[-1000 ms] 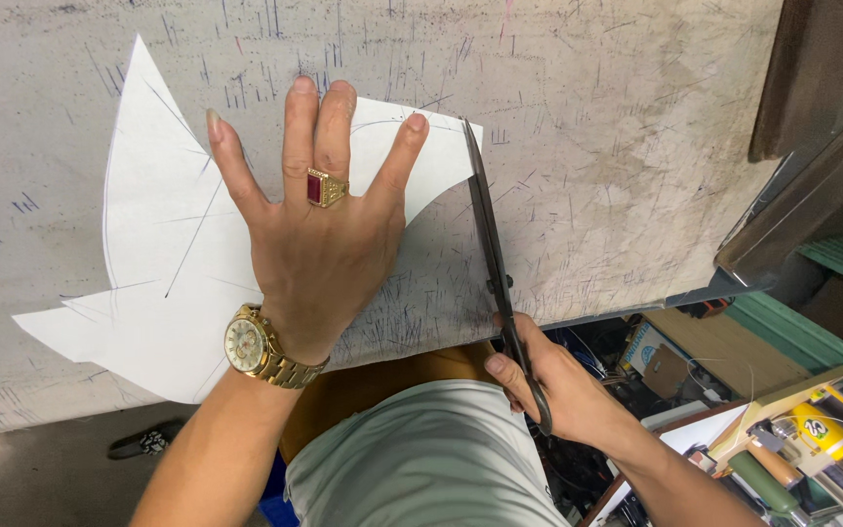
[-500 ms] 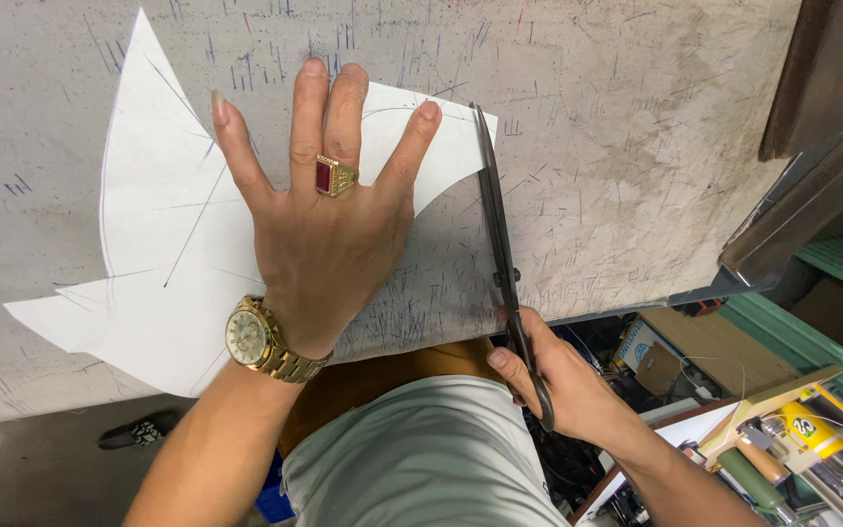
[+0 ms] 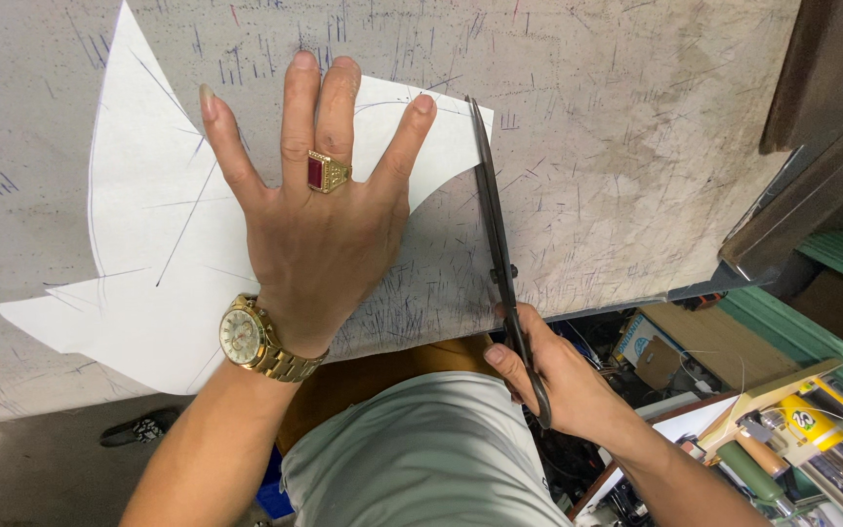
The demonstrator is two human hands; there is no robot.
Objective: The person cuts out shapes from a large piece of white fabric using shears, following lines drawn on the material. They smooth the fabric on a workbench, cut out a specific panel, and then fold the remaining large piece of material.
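Observation:
My left hand (image 3: 319, 210) lies flat with fingers spread on a white paper pattern (image 3: 148, 254), pressing it onto the worn, pen-marked table (image 3: 617, 146). It wears a gold ring with a red stone and a gold wristwatch. My right hand (image 3: 548, 376) grips the handles of long black scissors (image 3: 493, 220). The blades point away from me and run along the right edge of the paper, their tip near the paper's far right corner. Pencil lines cross the pattern.
The table's near edge runs just past my right hand. Below it at the right sits a cluttered shelf with boxes, tools and a yellow bottle (image 3: 812, 425). A dark wooden post (image 3: 822, 68) stands at the upper right. A sandal (image 3: 139, 427) lies on the floor.
The scissors' blades have advanced a little farther along the paper's right edge. My left hand stays pressed on the pattern in the same pose.

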